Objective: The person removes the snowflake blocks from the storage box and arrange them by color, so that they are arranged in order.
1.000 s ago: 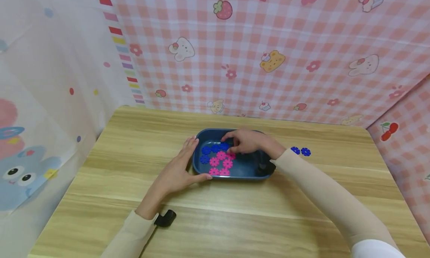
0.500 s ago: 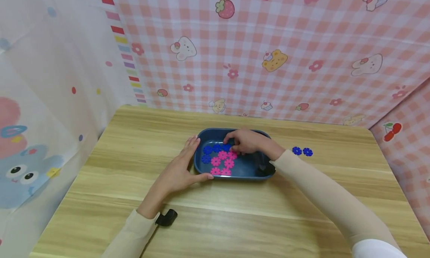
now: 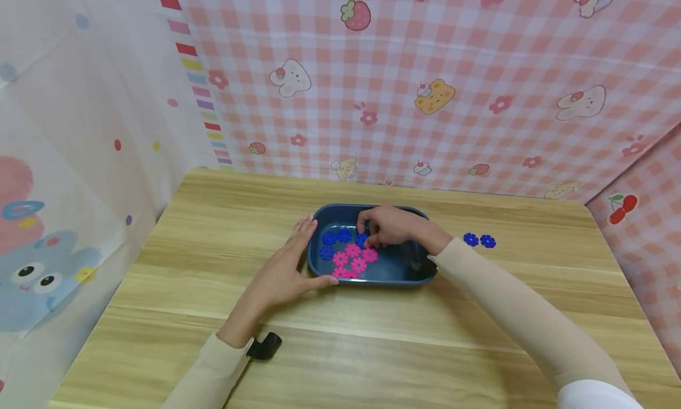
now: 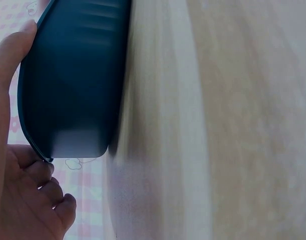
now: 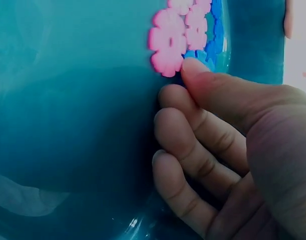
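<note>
A dark blue tray (image 3: 393,280) holds several flat, notched flower-shaped plastic discs. Pink discs (image 3: 359,265) lie in its left half, with blue discs (image 3: 329,238) along the left and back. My left hand (image 3: 282,273) spans the tray's left front corner, fingers along the left end and thumb on the near rim. Inside the tray, my right hand (image 3: 392,226) reaches down and pinches a blue flower disc (image 3: 362,241) between thumb and index finger. From the right wrist view, a pink disc (image 5: 168,42) sits beside the thumb tip, and the blue disc is partly hidden.
Two more blue discs (image 3: 479,240) lie on the wooden table (image 3: 372,350) right of the tray. A black camera (image 3: 264,346) is strapped at the left wrist. Pink checked cloth (image 3: 383,143) hangs behind the table.
My right hand has shifted the blue disc slightly right and nearer. Pink discs beside it have slid toward the near side. The left hand has stayed at the tray.
</note>
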`<control>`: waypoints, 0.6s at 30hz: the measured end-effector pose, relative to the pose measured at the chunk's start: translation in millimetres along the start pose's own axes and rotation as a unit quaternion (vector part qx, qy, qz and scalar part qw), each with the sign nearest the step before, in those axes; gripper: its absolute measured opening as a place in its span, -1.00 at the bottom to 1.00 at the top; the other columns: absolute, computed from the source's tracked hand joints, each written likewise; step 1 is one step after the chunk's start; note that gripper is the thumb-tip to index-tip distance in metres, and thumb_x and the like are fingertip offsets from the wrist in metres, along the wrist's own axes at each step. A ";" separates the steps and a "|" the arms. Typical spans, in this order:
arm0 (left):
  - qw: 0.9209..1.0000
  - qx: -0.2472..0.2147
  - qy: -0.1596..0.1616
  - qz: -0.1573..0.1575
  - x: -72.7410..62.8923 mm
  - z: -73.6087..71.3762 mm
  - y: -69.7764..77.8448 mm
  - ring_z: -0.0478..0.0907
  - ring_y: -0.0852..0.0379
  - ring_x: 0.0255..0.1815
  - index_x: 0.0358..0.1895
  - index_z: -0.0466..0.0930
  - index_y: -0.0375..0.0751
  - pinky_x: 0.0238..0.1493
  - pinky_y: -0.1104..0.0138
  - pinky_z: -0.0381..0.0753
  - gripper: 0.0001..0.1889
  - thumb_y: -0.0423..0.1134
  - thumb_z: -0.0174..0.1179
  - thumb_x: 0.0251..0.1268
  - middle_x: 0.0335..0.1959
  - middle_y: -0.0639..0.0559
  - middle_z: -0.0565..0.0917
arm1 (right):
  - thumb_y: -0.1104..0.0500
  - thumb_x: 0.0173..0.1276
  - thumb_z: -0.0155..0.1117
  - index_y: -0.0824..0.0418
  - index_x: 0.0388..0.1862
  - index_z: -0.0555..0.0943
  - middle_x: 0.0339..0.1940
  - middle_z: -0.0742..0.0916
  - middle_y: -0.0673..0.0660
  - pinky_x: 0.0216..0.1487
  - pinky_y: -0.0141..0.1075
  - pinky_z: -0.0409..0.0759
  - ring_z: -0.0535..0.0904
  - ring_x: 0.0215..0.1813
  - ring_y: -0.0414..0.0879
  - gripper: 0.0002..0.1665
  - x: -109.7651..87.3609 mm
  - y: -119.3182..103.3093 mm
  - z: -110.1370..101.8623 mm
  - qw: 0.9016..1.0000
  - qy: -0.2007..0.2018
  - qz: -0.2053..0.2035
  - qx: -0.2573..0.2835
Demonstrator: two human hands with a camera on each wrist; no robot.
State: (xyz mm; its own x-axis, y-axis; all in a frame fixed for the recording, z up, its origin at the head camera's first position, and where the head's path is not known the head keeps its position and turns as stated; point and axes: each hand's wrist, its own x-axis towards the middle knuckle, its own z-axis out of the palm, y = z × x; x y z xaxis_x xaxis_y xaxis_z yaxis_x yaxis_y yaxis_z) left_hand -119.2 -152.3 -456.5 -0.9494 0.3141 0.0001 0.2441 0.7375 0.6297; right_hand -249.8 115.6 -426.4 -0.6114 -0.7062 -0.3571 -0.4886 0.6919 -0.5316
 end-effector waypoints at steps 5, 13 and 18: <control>1.000 0.000 0.001 0.001 -0.2 0.0 0.8 -0.27 0.15 0.75 0.70 -0.23 0.20 0.65 -0.09 0.11 0.30 0.66 0.21 -0.06 0.75 0.13 -0.18 | 0.09 0.45 0.39 0.11 -0.14 0.54 -0.53 0.74 -0.01 -0.41 -0.35 0.55 0.62 -0.49 -0.16 -0.80 -4.2 -0.3 -4.0 1.000 -0.008 0.012 0.011; 1.000 0.007 0.001 -0.001 0.2 1.0 0.8 -0.27 0.14 0.75 0.70 -0.24 0.21 0.66 -0.07 0.10 0.30 0.66 0.20 -0.05 0.75 0.13 -0.18 | 0.07 0.47 0.36 0.03 -0.21 0.65 -0.50 0.73 -0.04 -0.37 -0.31 0.63 0.63 -0.47 -0.16 -0.92 -16.6 -0.2 -10.4 0.999 0.028 -0.026 0.026; 1.000 0.007 0.003 0.000 0.5 1.4 -0.3 -0.26 0.13 0.75 0.70 -0.24 0.21 0.65 -0.09 0.11 0.29 0.65 0.21 -0.04 0.75 0.13 -0.18 | 0.07 0.43 0.41 0.03 -0.17 0.74 -0.43 0.74 -0.05 -0.32 -0.32 0.61 0.59 -0.41 -0.16 -0.91 -25.2 -2.6 -12.2 0.996 0.059 -0.056 0.024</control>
State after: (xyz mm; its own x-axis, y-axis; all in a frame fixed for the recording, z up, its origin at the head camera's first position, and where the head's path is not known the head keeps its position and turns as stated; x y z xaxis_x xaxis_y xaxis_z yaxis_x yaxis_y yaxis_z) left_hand -119.5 -151.5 -457.7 -0.9507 0.3101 0.0056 0.2469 0.7459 0.6186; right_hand -240.7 133.4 -406.5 -0.6247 -0.7544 -0.2014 -0.5300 0.5991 -0.6002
